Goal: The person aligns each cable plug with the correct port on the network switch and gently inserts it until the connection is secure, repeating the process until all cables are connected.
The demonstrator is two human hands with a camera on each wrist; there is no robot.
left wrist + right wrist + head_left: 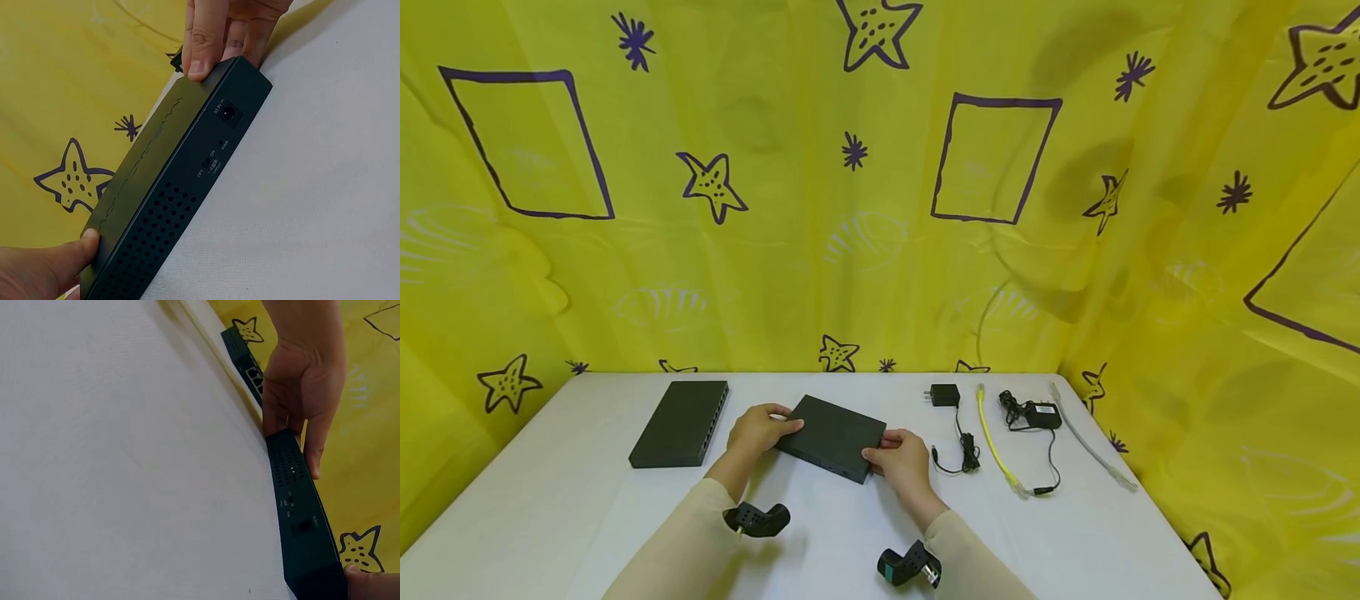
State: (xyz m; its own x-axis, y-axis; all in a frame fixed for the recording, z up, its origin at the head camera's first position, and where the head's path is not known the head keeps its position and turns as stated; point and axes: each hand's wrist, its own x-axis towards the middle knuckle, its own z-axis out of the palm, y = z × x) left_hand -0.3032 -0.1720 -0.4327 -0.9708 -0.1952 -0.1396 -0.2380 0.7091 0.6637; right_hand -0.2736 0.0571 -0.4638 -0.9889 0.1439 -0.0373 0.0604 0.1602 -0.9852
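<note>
Both hands hold a slim black network switch [835, 439] above the table's middle. My left hand [758, 432] pinches its left end, thumb on top. At the other end, my right hand [901, 461] grips the near right corner between thumb and fingers. The side facing me carries vent holes, a small ON/OFF switch and a round power socket [229, 113], which shows in the left wrist view. To the left lies a larger black network switch [677, 425], with ports along its right edge.
Right of the hands lie a black power adapter [944, 395] with its cord, a yellow network cable [995, 442], a second power adapter [1043, 414] with a coiled lead, and a grey network cable [1093, 437]. A yellow patterned curtain [790, 275] borders the white table [550, 500].
</note>
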